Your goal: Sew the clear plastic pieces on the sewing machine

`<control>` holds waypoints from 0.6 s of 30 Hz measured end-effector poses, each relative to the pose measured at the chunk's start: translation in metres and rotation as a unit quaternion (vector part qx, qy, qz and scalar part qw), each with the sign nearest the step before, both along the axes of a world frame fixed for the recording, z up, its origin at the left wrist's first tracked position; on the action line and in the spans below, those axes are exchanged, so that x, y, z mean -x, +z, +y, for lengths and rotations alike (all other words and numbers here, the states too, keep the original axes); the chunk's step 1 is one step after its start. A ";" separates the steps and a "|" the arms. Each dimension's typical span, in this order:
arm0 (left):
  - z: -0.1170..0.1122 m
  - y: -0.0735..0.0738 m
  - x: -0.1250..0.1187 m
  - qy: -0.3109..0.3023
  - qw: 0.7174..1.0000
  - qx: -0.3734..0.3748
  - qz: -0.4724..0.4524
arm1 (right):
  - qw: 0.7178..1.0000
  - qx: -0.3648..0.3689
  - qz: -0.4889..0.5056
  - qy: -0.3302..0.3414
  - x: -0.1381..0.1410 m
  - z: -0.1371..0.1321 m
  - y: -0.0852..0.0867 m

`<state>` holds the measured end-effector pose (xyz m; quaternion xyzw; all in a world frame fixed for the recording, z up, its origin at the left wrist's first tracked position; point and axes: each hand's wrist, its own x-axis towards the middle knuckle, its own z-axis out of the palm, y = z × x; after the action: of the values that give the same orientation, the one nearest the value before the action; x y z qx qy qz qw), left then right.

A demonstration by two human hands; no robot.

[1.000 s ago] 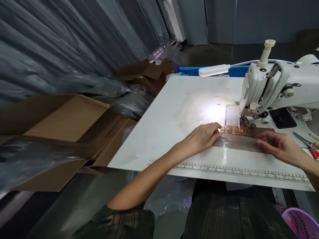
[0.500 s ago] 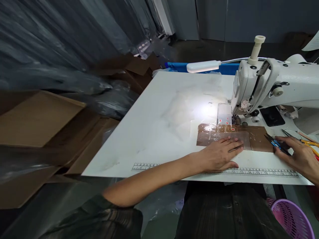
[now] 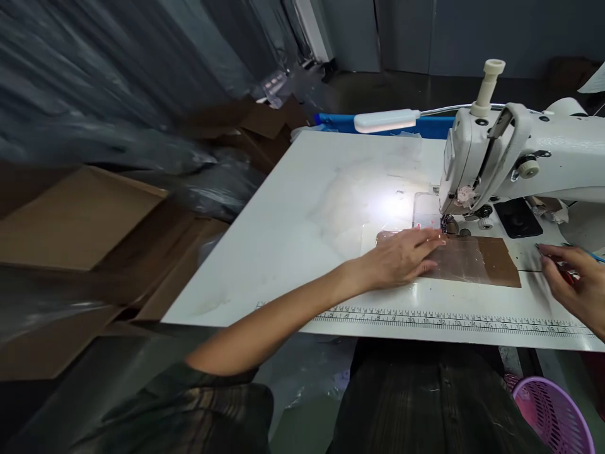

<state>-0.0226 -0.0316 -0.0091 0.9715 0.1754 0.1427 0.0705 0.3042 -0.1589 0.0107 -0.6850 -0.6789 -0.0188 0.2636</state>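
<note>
A brown flat strip [image 3: 501, 268] with a clear plastic piece [image 3: 458, 261] over it lies on the white sewing table [image 3: 283, 221], its upper edge by the presser foot [image 3: 445, 224] of the sewing machine [image 3: 517, 151]. My left hand [image 3: 401, 257] lies flat across the strip's left part, fingers stretched toward the presser foot. To the right of the strip, my right hand [image 3: 574, 277] has its fingers curled over the tools. A dark pointed tip shows at its fingertips, red shows inside it and blue behind it. Which tool it holds, if any, is hidden.
A black phone [image 3: 517, 218] lies under the machine arm. A printed ruler [image 3: 444, 321] runs along the front edge. A white lamp [image 3: 386, 121] hangs at the back. Cardboard boxes [image 3: 80, 221] stand left, a purple basket [image 3: 555, 413] below right.
My left hand has slid left and up over the strip toward the presser foot. My right hand has moved right, away from the strip's end, and the blue-and-black snips have left that spot.
</note>
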 end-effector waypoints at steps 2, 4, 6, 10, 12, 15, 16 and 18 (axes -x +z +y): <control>0.013 0.001 0.014 0.018 0.999 -0.002 -0.039 | 0.999 0.043 0.008 0.022 0.027 0.012 -0.001; 0.020 0.002 0.024 0.020 0.998 0.019 -0.062 | 0.996 0.089 -0.017 0.026 0.050 0.023 -0.005; 0.019 0.002 0.029 -0.005 0.996 0.067 -0.062 | 0.994 0.099 -0.040 0.033 0.065 0.031 -0.011; 0.007 0.000 0.025 -0.040 0.991 0.127 -0.019 | 0.994 0.090 0.049 0.047 0.075 0.036 -0.013; 0.003 0.001 0.021 -0.025 0.991 0.130 -0.016 | 0.978 0.127 0.157 0.049 0.079 0.038 -0.007; 0.002 0.009 0.023 0.020 0.979 0.187 -0.075 | 0.934 0.161 0.312 0.065 0.095 0.044 0.002; 0.002 0.012 0.026 0.045 0.967 0.228 -0.101 | 0.920 0.162 0.349 0.076 0.104 0.046 0.004; 0.003 0.018 0.034 0.096 0.926 0.335 -0.142 | 0.895 0.169 0.399 0.103 0.125 0.053 0.008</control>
<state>-0.0563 -0.0282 0.0094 0.8392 0.2939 0.2186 0.4021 0.1795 -0.1063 0.0188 -0.5954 -0.5762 0.3983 0.3934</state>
